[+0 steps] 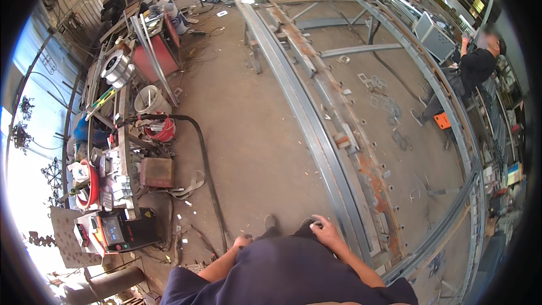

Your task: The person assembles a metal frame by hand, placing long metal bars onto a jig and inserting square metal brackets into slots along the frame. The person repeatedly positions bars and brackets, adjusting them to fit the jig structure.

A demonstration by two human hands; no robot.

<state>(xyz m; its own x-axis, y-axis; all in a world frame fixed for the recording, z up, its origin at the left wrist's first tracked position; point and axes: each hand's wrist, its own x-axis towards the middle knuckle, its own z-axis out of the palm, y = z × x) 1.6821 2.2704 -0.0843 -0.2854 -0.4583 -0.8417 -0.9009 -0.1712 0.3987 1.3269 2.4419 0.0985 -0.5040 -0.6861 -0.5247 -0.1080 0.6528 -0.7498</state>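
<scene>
My left hand (243,241) hangs low beside my dark shirt, its fingers curled in. What it holds, if anything, is hidden. On the other side my right hand (324,229) is held in front of my body with thumb and fingers apart, and I see nothing in it. Just right of that hand run long grey steel profiles (317,141), lying side by side and stretching away from me. Neither hand touches them. The tips of my shoes (271,221) show on the brown floor between my hands.
A black cable (204,164) curves over the floor at left, near a welding machine (131,230) and a cluttered bench holding a wire spool (117,69). A rusty beam (370,178) and a large steel frame (451,99) lie right. A person (479,65) in dark clothes works beyond.
</scene>
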